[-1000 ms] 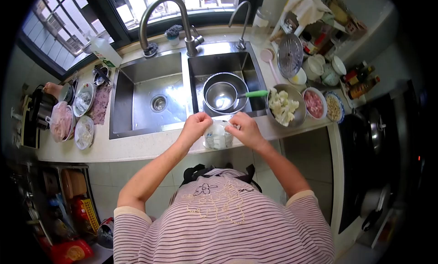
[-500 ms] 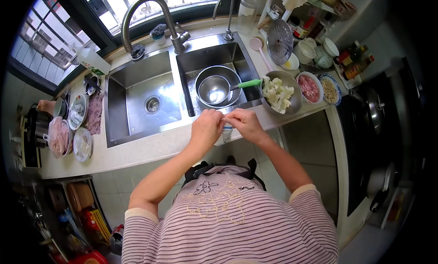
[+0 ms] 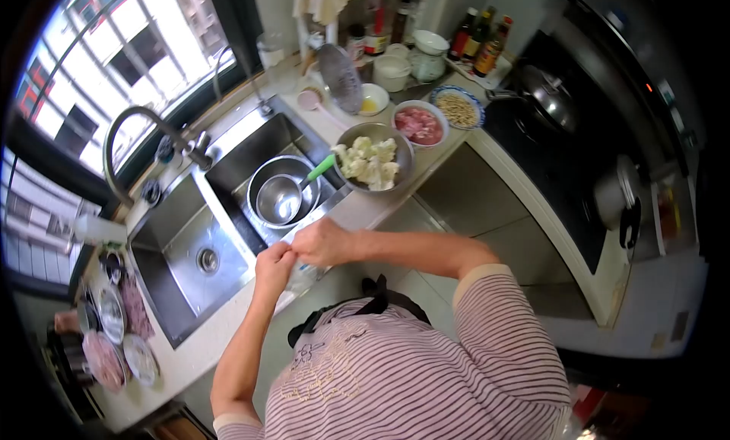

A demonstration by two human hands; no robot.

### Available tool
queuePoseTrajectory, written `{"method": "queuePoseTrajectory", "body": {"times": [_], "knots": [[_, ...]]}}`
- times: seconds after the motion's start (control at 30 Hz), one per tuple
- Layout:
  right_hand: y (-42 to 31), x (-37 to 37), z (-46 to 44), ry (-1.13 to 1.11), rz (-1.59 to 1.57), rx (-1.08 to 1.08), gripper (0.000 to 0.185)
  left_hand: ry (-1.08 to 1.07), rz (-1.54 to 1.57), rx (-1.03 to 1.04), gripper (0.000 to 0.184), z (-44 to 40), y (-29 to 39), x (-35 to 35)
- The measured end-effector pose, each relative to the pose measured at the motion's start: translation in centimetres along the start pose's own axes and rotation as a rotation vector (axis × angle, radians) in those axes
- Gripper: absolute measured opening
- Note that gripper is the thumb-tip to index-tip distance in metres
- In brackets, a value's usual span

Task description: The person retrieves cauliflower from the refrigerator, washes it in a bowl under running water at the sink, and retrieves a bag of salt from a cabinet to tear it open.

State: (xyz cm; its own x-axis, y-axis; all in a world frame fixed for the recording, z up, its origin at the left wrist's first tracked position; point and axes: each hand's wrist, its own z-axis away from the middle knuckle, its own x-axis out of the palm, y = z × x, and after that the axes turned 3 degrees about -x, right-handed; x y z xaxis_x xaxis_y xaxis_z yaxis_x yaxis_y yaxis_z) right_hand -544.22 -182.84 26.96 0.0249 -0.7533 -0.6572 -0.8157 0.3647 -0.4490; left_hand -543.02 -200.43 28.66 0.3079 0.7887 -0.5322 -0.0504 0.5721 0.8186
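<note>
My left hand (image 3: 274,266) and my right hand (image 3: 323,242) meet at the counter's front edge, fingers closed and pinched together. Below them hangs a small clear, crinkled piece of plastic (image 3: 303,276) that looks like a bag; the fingers hide its top. Just beyond, in the right sink basin, a metal ladle (image 3: 279,200) with a green handle lies in a metal pot (image 3: 257,180). To the right of my hands stands a metal bowl (image 3: 406,157) of cauliflower pieces (image 3: 370,162).
A bowl of raw meat (image 3: 418,125) and a patterned bowl of pale nuts or beans (image 3: 458,108) sit near the stove (image 3: 532,155). Sauce bottles (image 3: 479,43) stand behind. At left are the other sink basin (image 3: 179,246) and several plates of food (image 3: 141,358).
My view has turned right, bringing more of the stove into sight. My hands stay together, and my right hand now sits higher and partly over the left fingertips.
</note>
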Motion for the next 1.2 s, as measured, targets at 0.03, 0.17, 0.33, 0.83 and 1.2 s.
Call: {"method": "queuePoseTrajectory", "body": {"times": [0.03,0.17,0.33,0.83,1.2], "knots": [[-0.3,0.1,0.0,0.016,0.035,-0.022,0.009,-0.032,0.127,-0.040,0.017,0.0,0.3,-0.2],[-0.4,0.1,0.2,0.075,0.106,-0.209,0.011,-0.185,0.347,-0.277,0.008,-0.6,0.5,-0.9],[0.2,0.9,0.0,0.131,0.191,-0.376,0.013,-0.197,0.626,-0.487,0.009,-2.1,-1.2,-0.5],[-2.7,0.4,0.6,0.009,0.146,0.177,0.010,0.083,-0.170,0.428,0.016,1.1,1.0,-0.7],[-4.4,1.3,0.1,0.105,0.096,0.498,0.015,0.264,-0.313,0.671,0.005,3.7,2.8,0.8]]}}
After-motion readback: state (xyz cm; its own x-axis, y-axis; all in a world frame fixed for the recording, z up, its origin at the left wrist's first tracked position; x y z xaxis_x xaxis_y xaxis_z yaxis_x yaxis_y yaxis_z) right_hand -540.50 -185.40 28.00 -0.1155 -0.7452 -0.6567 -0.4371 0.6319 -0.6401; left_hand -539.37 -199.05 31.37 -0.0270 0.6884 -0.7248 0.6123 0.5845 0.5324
